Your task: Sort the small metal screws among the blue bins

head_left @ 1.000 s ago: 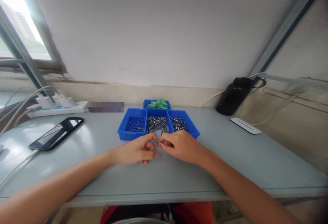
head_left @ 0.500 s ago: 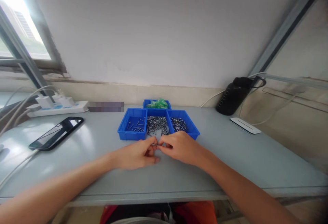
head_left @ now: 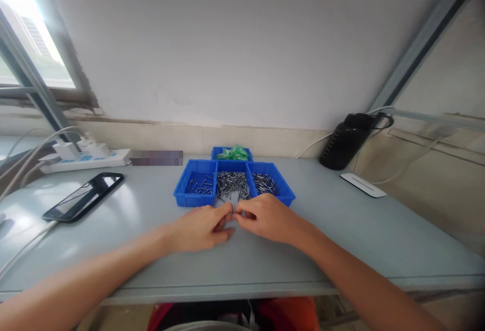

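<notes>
My left hand (head_left: 206,226) and my right hand (head_left: 265,217) meet fingertip to fingertip just in front of the blue bins. A small metal piece (head_left: 231,214) shows between them, pinched in my left fingers. My right thumb and forefinger are pressed together at its other end; what they hold is too small to make out. The left blue bin (head_left: 195,200) has a few loose screws, the middle bin (head_left: 232,167) a heap of metal parts, and the right bin (head_left: 283,189) more small metal parts.
Behind them, a blue bin (head_left: 215,152) holds green plastic bags (head_left: 235,153). To the left lie a phone (head_left: 85,197) and a white power strip (head_left: 117,158) with cables. At the right are a black bottle (head_left: 344,141) and a white flat device (head_left: 362,186).
My left hand has shifted slightly left and its fingers have drawn in, so less of the metal piece shows. My right hand is almost where it was.
</notes>
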Available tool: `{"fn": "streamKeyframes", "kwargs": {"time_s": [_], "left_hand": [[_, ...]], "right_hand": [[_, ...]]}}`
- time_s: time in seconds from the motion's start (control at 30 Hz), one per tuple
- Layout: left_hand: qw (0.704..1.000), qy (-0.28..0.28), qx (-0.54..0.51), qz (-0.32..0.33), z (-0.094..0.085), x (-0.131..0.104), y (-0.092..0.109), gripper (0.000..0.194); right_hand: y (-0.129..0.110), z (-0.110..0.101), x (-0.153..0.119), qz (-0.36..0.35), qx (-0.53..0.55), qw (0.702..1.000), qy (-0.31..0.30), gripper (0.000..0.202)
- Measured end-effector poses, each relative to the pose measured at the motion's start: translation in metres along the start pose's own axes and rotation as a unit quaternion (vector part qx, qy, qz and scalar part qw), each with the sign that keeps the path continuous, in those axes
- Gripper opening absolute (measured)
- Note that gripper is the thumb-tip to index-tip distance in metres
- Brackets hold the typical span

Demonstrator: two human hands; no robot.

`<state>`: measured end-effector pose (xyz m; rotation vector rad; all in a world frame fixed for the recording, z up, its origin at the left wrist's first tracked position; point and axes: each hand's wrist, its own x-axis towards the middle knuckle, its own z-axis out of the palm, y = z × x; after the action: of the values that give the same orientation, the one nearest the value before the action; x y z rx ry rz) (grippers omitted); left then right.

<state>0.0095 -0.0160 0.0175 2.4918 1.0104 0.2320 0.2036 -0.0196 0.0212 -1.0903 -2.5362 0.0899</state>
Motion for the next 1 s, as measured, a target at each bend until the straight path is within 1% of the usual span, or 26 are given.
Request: {"fn": "streamKeyframes", "kwargs": {"time_s": [0.17, 0.3, 0.4, 0.6, 0.73, 0.87, 1.0], "left_hand": [[0.998, 0.016, 0.057, 0.016, 0.000, 0.000, -0.001, 0.009], [0.985, 0.033, 0.162, 0.039, 0.002, 0.000, -0.003, 0.011], [0.976, 0.036, 0.206, 0.063, 0.004, 0.001, -0.005, 0.013], [0.979, 0.040, 0.193, 0.045, 0.008, 0.001, -0.007, 0.023], [0.981, 0.037, 0.184, 0.038, 0.006, 0.000, -0.007, 0.031], [0.979, 0.032, 0.201, 0.033, 0.003, 0.001, -0.006, 0.031], [0.976, 0.049, 0.211, 0.027, 0.002, 0.001, -0.005, 0.029]], "right_hand": [[-0.003, -0.004, 0.001, 0.017, 0.032, 0.999, -0.026, 0.024], [-0.004, -0.005, 0.001, 0.025, 0.062, 0.998, -0.023, 0.024], [-0.004, -0.005, 0.001, 0.023, 0.065, 0.997, -0.018, 0.025], [-0.005, -0.006, 0.001, 0.031, 0.066, 0.997, -0.011, 0.026], [-0.004, -0.008, 0.001, 0.028, 0.073, 0.997, -0.015, 0.025], [-0.002, -0.012, 0.000, 0.020, 0.081, 0.996, -0.032, 0.023], [0.001, -0.013, 0.000, 0.022, 0.079, 0.995, -0.055, 0.017]]}}
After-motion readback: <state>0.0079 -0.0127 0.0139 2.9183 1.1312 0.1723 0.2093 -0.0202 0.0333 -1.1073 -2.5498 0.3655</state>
